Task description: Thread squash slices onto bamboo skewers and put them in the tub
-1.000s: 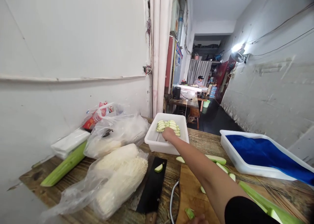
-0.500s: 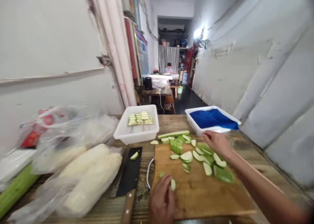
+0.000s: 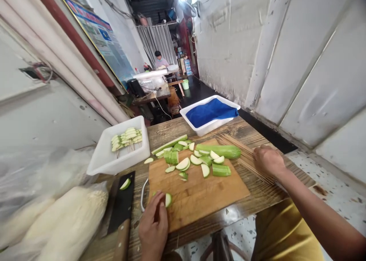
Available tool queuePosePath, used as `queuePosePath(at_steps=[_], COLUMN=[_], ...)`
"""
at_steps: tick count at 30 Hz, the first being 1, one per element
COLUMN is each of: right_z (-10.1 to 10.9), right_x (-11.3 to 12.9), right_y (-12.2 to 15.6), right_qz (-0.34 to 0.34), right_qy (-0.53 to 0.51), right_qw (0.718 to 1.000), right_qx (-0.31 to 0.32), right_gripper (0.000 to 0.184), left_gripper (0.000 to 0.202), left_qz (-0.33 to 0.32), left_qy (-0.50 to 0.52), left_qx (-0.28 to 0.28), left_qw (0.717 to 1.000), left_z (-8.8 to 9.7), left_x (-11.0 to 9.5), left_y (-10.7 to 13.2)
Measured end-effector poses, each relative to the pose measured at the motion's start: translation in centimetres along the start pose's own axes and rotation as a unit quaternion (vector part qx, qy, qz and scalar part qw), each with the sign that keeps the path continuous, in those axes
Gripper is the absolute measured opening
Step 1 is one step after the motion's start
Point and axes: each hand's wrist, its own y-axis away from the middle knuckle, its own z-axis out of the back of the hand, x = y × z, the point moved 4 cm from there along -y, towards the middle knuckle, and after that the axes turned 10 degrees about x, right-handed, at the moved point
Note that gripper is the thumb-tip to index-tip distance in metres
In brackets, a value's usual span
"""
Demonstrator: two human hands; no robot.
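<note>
Presently, fingers of the left hand (image 3: 153,224) curl against a squash slice (image 3: 168,200); those of the right hand (image 3: 268,160) meet the skewers (image 3: 248,162). Grip unconfirmed at both. Cut squash (image 3: 196,160) lies beyond the left fingers.

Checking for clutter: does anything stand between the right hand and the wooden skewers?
Nothing visible does: the right hand is right at the wooden skewers. The long zucchini piece lies off to the hand's left.
</note>
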Motion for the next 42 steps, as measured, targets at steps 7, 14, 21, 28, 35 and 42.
queuePosePath(at_steps=[7,14,21,28,35,42], right_z=[-0.2,0.0,0.9,0.6,-1.2,-1.7], right_x=[0.1,-0.6,-1.5,1.2,4.0,5.6], right_y=[-0.5,-0.6,0.5,5.4,8.3,10.2], right_qz=[0.005,-0.001,-0.012,0.121,0.106,0.080], right_qy=[-0.008,-0.036,-0.143,-0.695,-0.793,-0.751], right_qw=[0.999,0.999,0.986,0.699,0.574,0.642], right_qx=[-0.037,-0.040,-0.082,0.117,0.175,0.134], right_gripper=[0.023,0.023,0.017,0.027,0.023,0.048], left_gripper=[0.027,0.032,0.029,0.032,0.036,0.044], left_qz=[-0.001,-0.080,-0.165,-0.125,-0.158,-0.108], left_qy=[0.014,-0.026,0.048,0.075,0.012,0.086], left_qx=[-0.006,0.051,0.155,0.292,0.309,0.314], left_qw=[1.000,0.995,0.973,0.945,0.938,0.939], left_z=[-0.1,0.0,-2.2,-6.5,-8.1,-7.8], left_x=[-0.1,-3.1,-8.5,-10.2,-10.7,-10.6], left_y=[0.2,-2.2,-7.9,-8.2,-8.4,-8.7])
